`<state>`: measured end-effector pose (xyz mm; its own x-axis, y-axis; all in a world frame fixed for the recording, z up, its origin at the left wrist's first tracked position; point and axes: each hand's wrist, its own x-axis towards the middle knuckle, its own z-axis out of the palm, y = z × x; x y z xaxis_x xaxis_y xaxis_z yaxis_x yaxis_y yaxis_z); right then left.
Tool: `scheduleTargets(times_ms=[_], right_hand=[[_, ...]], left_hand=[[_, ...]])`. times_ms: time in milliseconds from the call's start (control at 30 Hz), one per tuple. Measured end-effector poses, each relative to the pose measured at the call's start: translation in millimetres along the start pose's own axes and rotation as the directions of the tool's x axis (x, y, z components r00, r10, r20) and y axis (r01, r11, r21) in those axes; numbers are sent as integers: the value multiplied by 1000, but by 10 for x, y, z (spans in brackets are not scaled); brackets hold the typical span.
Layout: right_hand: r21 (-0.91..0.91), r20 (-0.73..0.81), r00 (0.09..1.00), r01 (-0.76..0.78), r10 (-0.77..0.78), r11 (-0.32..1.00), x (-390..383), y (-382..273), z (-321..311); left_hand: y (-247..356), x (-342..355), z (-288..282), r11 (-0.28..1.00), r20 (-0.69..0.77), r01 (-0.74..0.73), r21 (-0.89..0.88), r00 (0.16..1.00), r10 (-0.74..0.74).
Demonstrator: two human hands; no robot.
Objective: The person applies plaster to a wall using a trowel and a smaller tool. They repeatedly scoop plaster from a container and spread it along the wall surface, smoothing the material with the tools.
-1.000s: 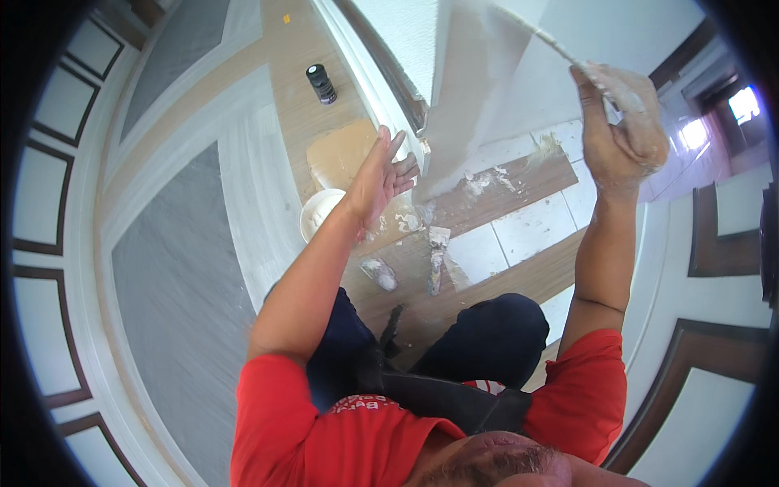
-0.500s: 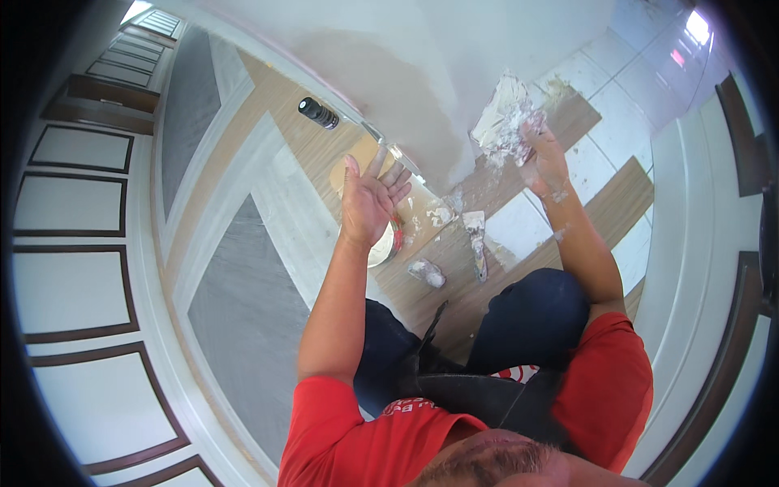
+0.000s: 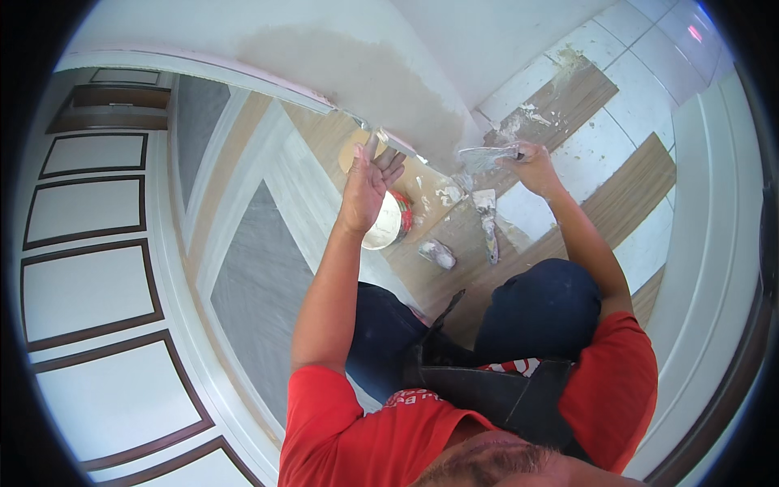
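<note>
My right hand (image 3: 531, 169) grips a putty-smeared spatula (image 3: 491, 156), its broad blade pointing left in front of the plastered wall. My left hand (image 3: 369, 183) is raised with its palm turned up and fingers apart, overlapping the white edging (image 3: 399, 144) at the wall's corner from this view; I cannot tell if it touches it. Beside that hand is a tub of white compound (image 3: 381, 223) with a red label. A narrower putty knife (image 3: 488, 227) and a lumpy, smeared object (image 3: 436, 253) lie on the wood-look floor.
A damp-looking beige patch (image 3: 357, 73) marks the wall (image 3: 430, 32) ahead. White tiles (image 3: 586, 146) and loose planks (image 3: 621, 195) are at the right. Grey and pale flooring (image 3: 251, 276) runs at the left beside white panels with dark frames (image 3: 91, 296). My bent knees are below.
My view has swung round. My right hand has come down from high at the right, turning the spatula blade leftward. The black bottle seen earlier on the floor is no longer visible.
</note>
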<state>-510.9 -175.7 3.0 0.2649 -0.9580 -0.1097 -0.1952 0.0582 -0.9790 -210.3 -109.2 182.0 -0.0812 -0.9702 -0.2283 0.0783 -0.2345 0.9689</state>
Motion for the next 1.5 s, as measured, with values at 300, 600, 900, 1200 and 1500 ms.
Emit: scheduleTargets(times_ms=[300, 600, 900, 1200, 1500], right_hand=[[-142, 81, 995, 76, -65, 987, 294, 138, 222], [-248, 83, 992, 113, -95, 962, 554, -150, 357], [-273, -31, 949, 293, -313, 916, 640, -286, 363], [-389, 21, 864, 471, -504, 792, 274, -212, -59], [-549, 538, 554, 802, -635, 235, 261, -26, 477]], left_hand=[[-113, 1, -5, 994, 45, -95, 50, 995, 93], [-108, -14, -38, 998, 70, -64, 20, 996, 62], [-92, -5, -29, 998, 61, -63, -27, 996, 64], [-23, -33, 13, 998, 79, -39, -55, 996, 43], [-21, -21, -18, 1000, 103, -9, -21, 995, 11]])
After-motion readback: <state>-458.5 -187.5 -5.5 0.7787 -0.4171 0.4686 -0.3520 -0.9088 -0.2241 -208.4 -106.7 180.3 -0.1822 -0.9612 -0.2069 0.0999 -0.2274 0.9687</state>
